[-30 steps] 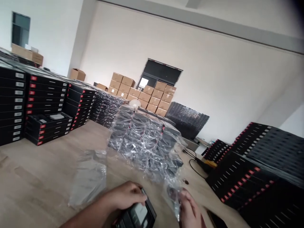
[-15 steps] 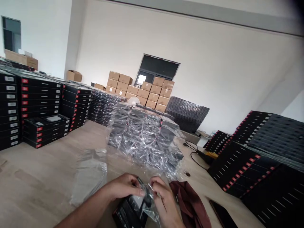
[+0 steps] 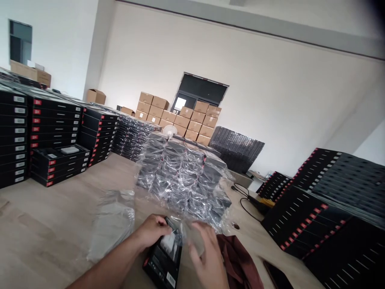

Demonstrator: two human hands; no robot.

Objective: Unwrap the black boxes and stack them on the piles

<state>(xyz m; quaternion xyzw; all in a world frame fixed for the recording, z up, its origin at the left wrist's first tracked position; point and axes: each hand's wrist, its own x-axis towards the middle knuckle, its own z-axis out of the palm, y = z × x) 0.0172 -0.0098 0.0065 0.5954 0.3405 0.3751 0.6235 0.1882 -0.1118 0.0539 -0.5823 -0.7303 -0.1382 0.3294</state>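
A slim black box (image 3: 161,263) with a picture panel and a white barcode label lies in front of me, tilted away. My left hand (image 3: 153,230) is closed on its upper left edge, thumb on top. Clear plastic film (image 3: 177,228) covers the box's far end and spreads toward my right hand. My right hand (image 3: 207,255), slightly blurred, is to the right of the box with thumb and fingers apart; whether its fingertips touch the film is unclear. To the left lies a pile of flat clear plastic bags (image 3: 111,224).
Plastic-wrapped boxes (image 3: 183,176) are stacked just ahead. Black box stacks stand left (image 3: 57,124) and right (image 3: 303,220). A maroon cloth (image 3: 240,261) and a phone (image 3: 276,273) lie at my right, with a black cable (image 3: 246,198) beyond. Cardboard cartons (image 3: 180,120) rise behind.
My right hand has let its pinch on the plastic film open and its fingers are now spread apart. The left hand has shifted slightly left, and more of the box's front shows.
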